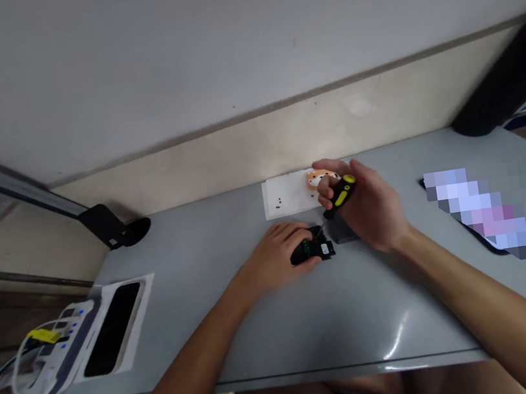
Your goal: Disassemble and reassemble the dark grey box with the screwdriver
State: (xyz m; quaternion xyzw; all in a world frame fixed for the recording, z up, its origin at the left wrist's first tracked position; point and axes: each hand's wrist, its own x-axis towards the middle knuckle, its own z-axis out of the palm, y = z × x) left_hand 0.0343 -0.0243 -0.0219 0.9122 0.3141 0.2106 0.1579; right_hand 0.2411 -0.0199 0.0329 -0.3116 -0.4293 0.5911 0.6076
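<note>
black and yellow screwdriver (340,196), black device (316,253) with green patch (306,247), grey tabletop (191,240), orange and white cartoon (312,181)

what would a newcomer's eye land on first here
Probably the black-and-yellow screwdriver near the middle of the view, held in the right hand and angled down at the small black device in the left hand. Next might come the bright, pixelated screen on the right of the grey table, then the blue-lit white block at its left edge.
</note>
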